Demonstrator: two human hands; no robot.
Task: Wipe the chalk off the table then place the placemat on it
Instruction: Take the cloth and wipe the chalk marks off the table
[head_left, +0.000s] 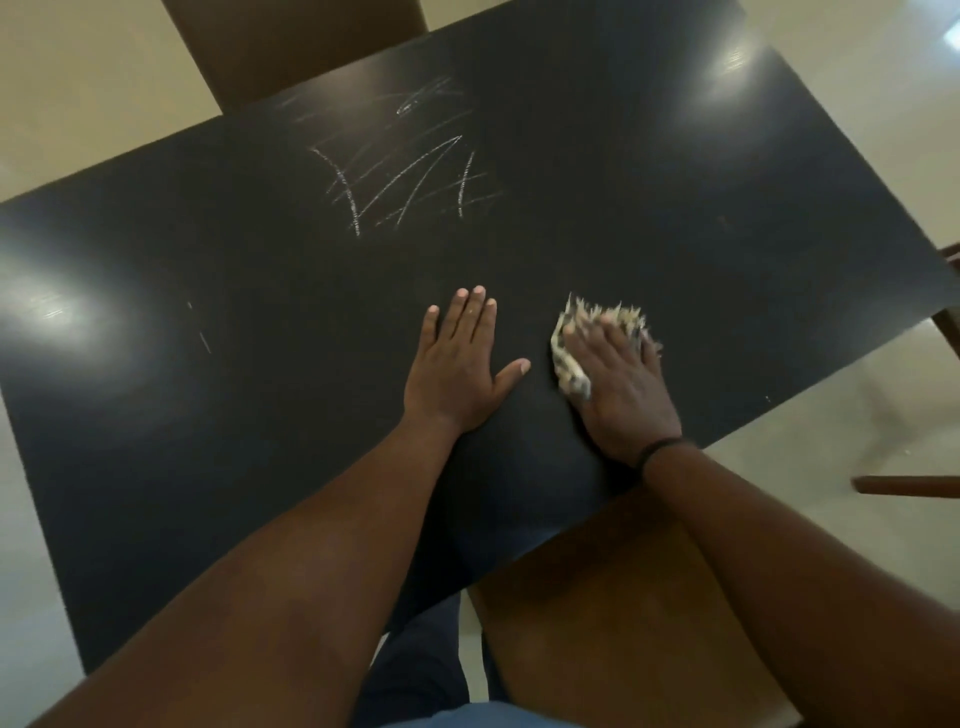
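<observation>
From the head view I see a dark tabletop (675, 218) running diagonally across the frame, with bright light reflections near its left and far right areas. My left hand (457, 364) lies flat on the tabletop, palm down, its fingers (470, 312) straight and released, thumb spread to the right; it holds nothing. My right hand (618, 379) rests just beside it, to the right, pressing down on a beige, mottled cloth (571, 358) with a frayed, fringed edge. The cloth lies on the tabletop under the palm, and its fringe shows beyond the fingertips and along the left side of the hand. The right fingers are blurred, so I cannot tell whether they are curled around the cloth or laid straight over it. A thin dark band (662, 449) circles the right wrist. The chalk marks (400, 171), a cluster of crossing white strokes, sit on the far part of the tabletop, well apart from both hands and beyond the left hand. A few small faint strokes (202, 338) appear on the left part of the tabletop. A brown chair (291, 47) stands at the far edge, another brown chair seat (597, 597) sits below the near edge under my right forearm, and part of a wooden chair frame (914, 486) shows at the right. The floor (78, 93) is pale and glossy. No placemat is identifiable in this view.
</observation>
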